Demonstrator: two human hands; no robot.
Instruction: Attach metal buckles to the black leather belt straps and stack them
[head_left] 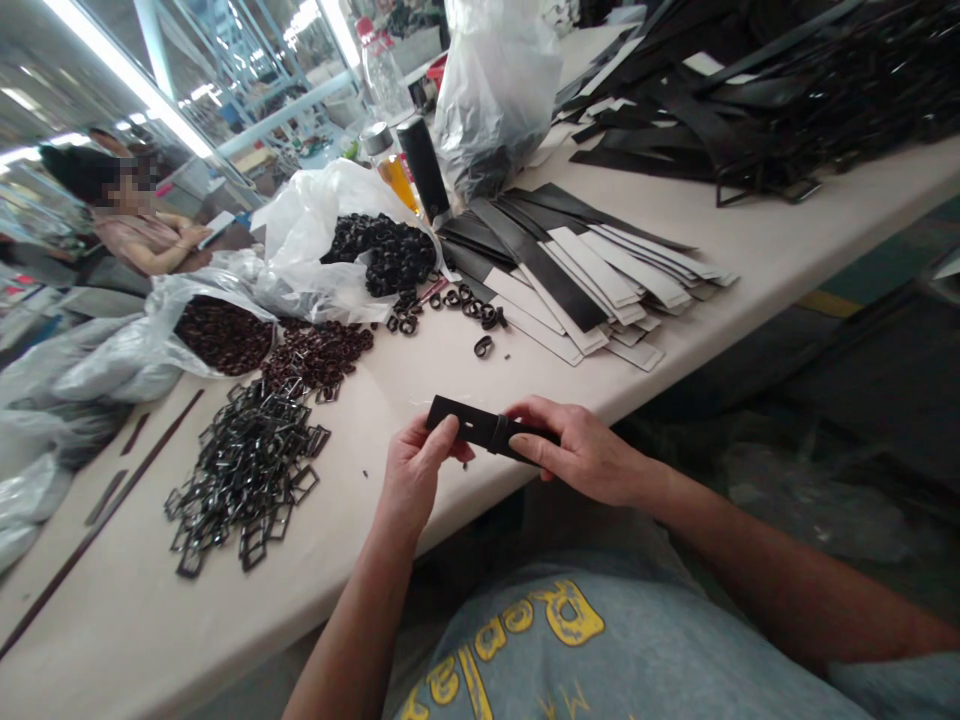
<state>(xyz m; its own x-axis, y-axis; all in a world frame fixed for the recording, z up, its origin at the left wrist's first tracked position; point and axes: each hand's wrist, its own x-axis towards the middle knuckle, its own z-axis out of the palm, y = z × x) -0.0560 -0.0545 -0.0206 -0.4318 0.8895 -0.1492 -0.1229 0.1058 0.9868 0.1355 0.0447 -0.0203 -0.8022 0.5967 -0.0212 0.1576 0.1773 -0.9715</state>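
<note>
Between my two hands, over the near table edge, is a black belt strap (480, 424) with a small slot through it. A narrow black keeper loop (499, 434) sits around the strap. My left hand (417, 462) pinches the slotted end, thumb on top. Closed around the strap just beyond the loop is my right hand (571, 446), its thumb pressing down. Past my hands, loose black loops (484, 346) lie on the table. A fanned stack of black straps (536, 262), some with pale undersides showing, rests further back.
To the left, black metal buckles (244, 470) lie heaped beside brown loops (315, 355) spilling from a plastic bag. Another bag holds black loops (382, 250). Behind stand a black flask (422, 165) and a bottle (390, 170). More straps (675, 140) pile up back right. A person (142, 220) sits at left.
</note>
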